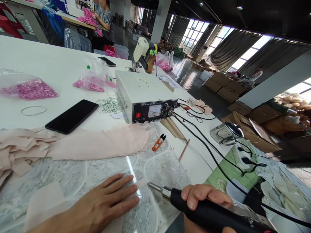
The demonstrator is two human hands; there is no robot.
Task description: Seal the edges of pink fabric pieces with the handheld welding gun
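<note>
My left hand [107,202] lies flat, fingers spread, on a pale pink fabric piece over a grey-white patterned mat [160,165]. My right hand [206,200] is wrapped round a black ultrasonic handpiece [218,213] with a metal tip. The tip points left and sits at the end of a narrow pale fabric strip [142,183], just right of my left fingertips; whether it touches the strip I cannot tell. Beyond my left hand, a long pale pink fabric piece [102,142] runs across the mat. Orange thread snips [159,142] lie near its right end.
A white ultrasonic generator box [145,87] stands behind the mat, with black cables [209,152] running to the right. A phone [72,116], rubber bands [110,105] and bags of pink pieces [31,89] lie left. A glass mug [225,133] stands at the right edge. A person [107,22] sits beyond.
</note>
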